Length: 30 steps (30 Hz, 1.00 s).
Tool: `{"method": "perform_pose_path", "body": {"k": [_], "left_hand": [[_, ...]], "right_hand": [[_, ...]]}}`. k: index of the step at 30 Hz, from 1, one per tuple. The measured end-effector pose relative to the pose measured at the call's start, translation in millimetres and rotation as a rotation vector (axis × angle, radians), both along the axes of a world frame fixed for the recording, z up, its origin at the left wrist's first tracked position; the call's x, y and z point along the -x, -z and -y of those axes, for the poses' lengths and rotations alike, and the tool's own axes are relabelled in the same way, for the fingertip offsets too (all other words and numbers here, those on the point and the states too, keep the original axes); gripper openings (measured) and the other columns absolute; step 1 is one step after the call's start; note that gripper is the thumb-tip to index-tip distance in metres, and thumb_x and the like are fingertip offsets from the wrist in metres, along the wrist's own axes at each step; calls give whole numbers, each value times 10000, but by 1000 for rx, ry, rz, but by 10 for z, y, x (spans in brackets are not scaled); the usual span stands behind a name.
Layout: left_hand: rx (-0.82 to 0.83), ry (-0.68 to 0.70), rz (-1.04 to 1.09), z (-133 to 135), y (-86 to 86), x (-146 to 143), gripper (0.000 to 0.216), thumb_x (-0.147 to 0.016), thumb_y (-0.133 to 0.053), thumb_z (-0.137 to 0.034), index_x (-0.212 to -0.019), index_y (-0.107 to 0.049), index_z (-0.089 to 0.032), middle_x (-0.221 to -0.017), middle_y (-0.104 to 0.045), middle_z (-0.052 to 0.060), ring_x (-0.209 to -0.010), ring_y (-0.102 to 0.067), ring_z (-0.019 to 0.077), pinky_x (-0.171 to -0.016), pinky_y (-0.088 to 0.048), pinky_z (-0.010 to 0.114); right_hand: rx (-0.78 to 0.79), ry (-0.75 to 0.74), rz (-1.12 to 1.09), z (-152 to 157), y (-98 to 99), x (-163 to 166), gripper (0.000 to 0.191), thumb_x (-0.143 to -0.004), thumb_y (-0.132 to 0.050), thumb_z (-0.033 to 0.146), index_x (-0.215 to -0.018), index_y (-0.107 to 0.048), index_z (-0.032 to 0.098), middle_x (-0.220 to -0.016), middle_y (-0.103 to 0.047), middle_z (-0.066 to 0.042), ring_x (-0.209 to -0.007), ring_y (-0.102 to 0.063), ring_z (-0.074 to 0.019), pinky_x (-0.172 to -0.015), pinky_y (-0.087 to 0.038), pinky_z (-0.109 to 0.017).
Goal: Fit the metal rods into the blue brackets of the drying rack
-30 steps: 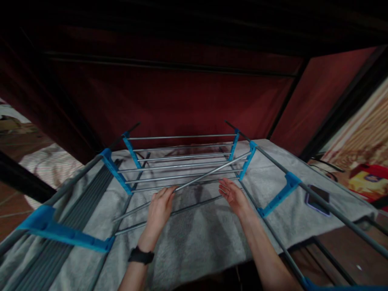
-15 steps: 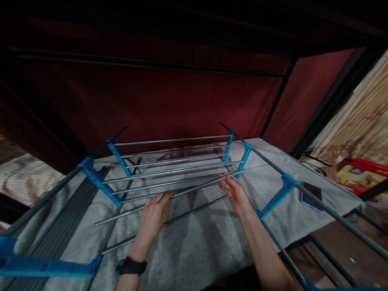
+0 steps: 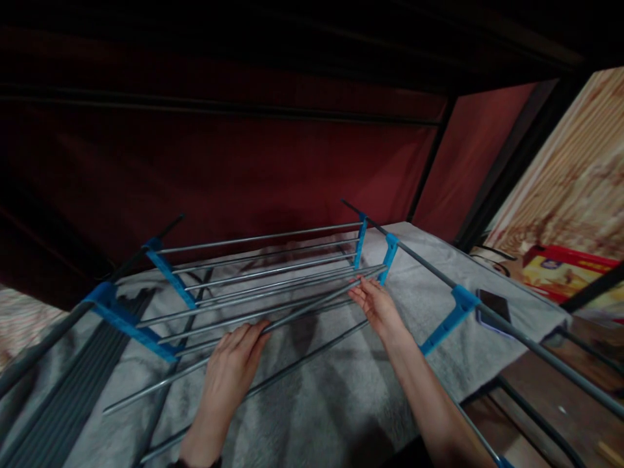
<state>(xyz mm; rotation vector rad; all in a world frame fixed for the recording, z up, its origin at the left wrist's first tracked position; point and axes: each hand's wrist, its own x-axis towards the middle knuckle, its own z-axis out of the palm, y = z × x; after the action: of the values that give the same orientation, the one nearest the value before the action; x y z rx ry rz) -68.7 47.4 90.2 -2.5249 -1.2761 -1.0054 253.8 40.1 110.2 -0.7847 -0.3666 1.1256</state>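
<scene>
My left hand (image 3: 236, 361) is closed over a loose grey metal rod (image 3: 312, 306), left of its middle. Farther right, my right hand (image 3: 375, 305) pinches the same rod near its right end. The rod slants across a rack of grey tubes joined by blue plastic brackets. Its left end sticks out toward me past the left bracket (image 3: 129, 325), apart from it. Its right end lies close to the right bracket (image 3: 389, 259); whether they touch, I cannot tell. Several crossbars (image 3: 263, 236) span the brackets behind my hands. A nearer blue bracket (image 3: 448, 318) is right of my right forearm.
A bundle of grey rods (image 3: 80, 383) lies on the grey blanket (image 3: 322, 409) at left. A phone (image 3: 494, 311) rests near the blanket's right side. Beyond it is a red and yellow package (image 3: 568, 273). A dark metal frame (image 3: 433, 156) with red cloth encloses the back.
The rod's left end has swung toward me and to the left, with my left hand following. My right hand stays near the right bracket. The view has shifted slightly.
</scene>
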Motion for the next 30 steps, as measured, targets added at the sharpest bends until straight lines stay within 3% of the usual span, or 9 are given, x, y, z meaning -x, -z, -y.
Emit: {"method": "perform_pose_path", "body": {"k": [6, 16, 30], "left_hand": [[-86, -16, 35, 20, 27, -97, 308, -1040, -444, -389, -1186, -669, -237, -958, -741, 50, -832, -675, 239, -792, -498, 351], [-120, -55, -4, 56, 11, -242, 284, -1041, -448, -356, -1207, -644, -236, -937, -732, 47, -796, -653, 243, -772, -468, 357], [-221, 6, -87, -129, -262, -250, 240, -1040, -488, -297, -1212, -620, -196, -910, -688, 42, -784, -618, 216, -755, -442, 332]], "right_hand": [[-71, -19, 73, -76, -175, -58, 139, -812, -795, 206, -880, -674, 191, -922, -767, -45, -692, -699, -123, -727, -629, -254], [-104, -17, 84, -126, -157, -140, 186, -797, -812, 233, -937, -699, 184, -923, -780, -53, -733, -718, -141, -733, -625, -264], [-120, -2, 77, -246, -216, -179, 207, -721, -861, 282, -828, -697, 214, -903, -786, -32, -731, -712, -141, -722, -622, -264]]}}
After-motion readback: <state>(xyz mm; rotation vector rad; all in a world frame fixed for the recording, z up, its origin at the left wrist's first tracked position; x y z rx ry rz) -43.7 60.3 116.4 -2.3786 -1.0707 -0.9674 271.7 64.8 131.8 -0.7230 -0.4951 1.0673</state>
